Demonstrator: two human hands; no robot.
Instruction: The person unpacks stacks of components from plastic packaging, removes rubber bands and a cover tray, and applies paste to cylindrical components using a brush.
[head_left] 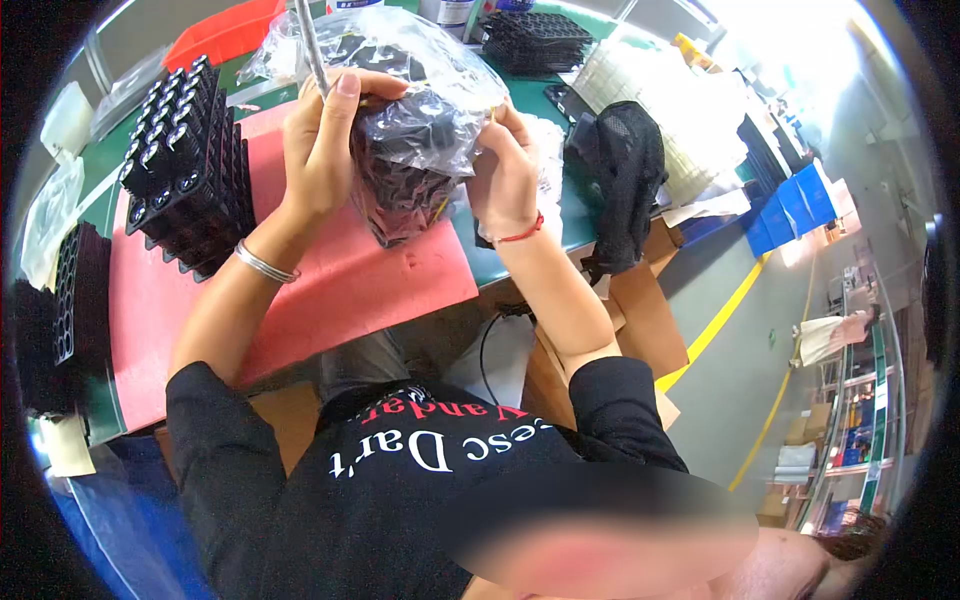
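Observation:
A clear plastic bag [425,150] with black parts inside stands on the pink mat between my two hands. My left hand [322,150], with a silver bangle at the wrist, is closed on the bag's left upper side, thumb up and a finger reaching over the plastic. On the opposite side, my right hand [505,165] pinches the bag's edge between thumb and fingers; a red cord circles that wrist. Crinkled plastic spreads beyond the hands and partly hides the black parts. A grey rod [310,45] rises just behind my left hand.
Stacked black trays [190,165] holding round parts stand on the pink mat [300,300] at left. More black trays [537,42] and a red bin [220,35] lie at the back. A black mesh bag [628,170] hangs at the table's right edge, above cardboard boxes [640,310].

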